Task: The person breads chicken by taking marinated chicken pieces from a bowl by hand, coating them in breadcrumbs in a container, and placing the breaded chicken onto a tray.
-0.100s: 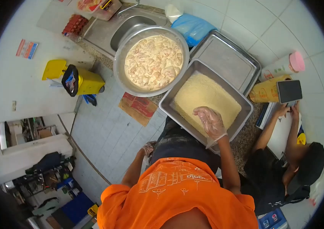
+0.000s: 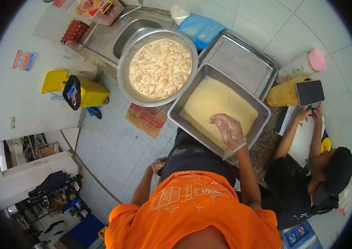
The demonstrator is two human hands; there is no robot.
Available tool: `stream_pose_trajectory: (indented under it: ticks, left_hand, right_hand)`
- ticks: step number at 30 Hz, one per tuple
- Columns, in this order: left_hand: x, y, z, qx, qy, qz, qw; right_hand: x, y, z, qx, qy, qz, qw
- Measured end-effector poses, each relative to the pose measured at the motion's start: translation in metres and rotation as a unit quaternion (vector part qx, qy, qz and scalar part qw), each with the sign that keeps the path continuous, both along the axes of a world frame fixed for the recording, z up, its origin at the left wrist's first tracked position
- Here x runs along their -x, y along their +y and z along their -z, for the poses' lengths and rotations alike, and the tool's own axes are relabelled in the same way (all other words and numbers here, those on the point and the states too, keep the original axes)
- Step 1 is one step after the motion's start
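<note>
My right hand (image 2: 228, 131), in a clear plastic glove, hovers over the near part of pale yellow crumbs (image 2: 221, 101) in a deep grey metal pan (image 2: 175, 111). Its fingers are curled and pressed together; whether anything is inside them is hidden. Beside my left hip hangs my left hand (image 2: 158, 165), also gloved, its fingers mostly out of sight against the dark trousers. Left of the pan, a large round metal bowl (image 2: 124, 76) contains pieces of raw meat in a creamy coating (image 2: 161, 68).
A flat metal tray (image 2: 238, 60) and a blue plastic bag (image 2: 200, 30) lie behind the pan. A sink (image 2: 130, 39) sits beyond the bowl. At right, a co-worker (image 2: 308, 182) holds a small object. A yellow bin (image 2: 91, 93) and flattened cardboard (image 2: 146, 120) are on the floor.
The whole view has shifted slightly, so the bowl and pan appear a little further left. My right hand stays curled over the crumbs.
</note>
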State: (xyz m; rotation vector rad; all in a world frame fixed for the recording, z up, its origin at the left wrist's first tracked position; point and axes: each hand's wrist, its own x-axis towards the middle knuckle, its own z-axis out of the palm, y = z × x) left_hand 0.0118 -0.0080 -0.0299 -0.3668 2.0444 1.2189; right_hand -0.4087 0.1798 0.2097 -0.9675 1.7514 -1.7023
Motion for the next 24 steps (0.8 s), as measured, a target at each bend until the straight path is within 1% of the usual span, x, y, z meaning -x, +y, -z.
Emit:
stream_pose_trajectory:
  ticks: [2, 3, 5, 8, 12, 14, 18, 19, 24]
  left_hand:
    - [-0.045, -0.006, 0.057, 0.047, 0.034, 0.167, 0.984]
    - [-0.035, 0.012, 0.033, 0.034, -0.009, 0.072, 0.997]
    - [-0.026, 0.034, 0.009, 0.048, -0.063, -0.063, 0.995]
    - [0.007, 0.047, -0.013, 0.059, -0.089, -0.155, 0.982]
    - [0.054, 0.020, -0.019, 0.052, -0.103, -0.151, 0.982]
    - [0.074, 0.005, -0.022, 0.054, -0.107, -0.138, 0.983]
    - [0.099, -0.028, -0.032, 0.073, -0.112, -0.109, 0.985]
    - [0.104, -0.037, -0.035, 0.080, -0.113, -0.101, 0.985]
    - [0.116, -0.064, -0.049, 0.106, -0.121, -0.073, 0.984]
  right_hand:
    - [-0.001, 0.009, -0.004, 0.034, -0.052, 0.028, 0.998]
    - [0.000, 0.018, -0.005, 0.025, -0.037, 0.030, 0.999]
    - [-0.006, 0.027, -0.002, 0.023, -0.019, 0.051, 0.998]
    - [-0.012, 0.041, -0.011, -0.008, -0.048, 0.084, 0.995]
    - [-0.016, 0.054, 0.006, 0.037, -0.062, 0.101, 0.992]
    - [-0.016, 0.053, 0.004, 0.013, -0.025, 0.112, 0.993]
    - [-0.017, 0.052, -0.008, -0.024, 0.052, 0.098, 0.994]
    - [-0.018, 0.053, -0.008, -0.010, 0.059, 0.098, 0.993]
    - [-0.024, 0.066, -0.001, -0.020, 0.049, 0.139, 0.989]
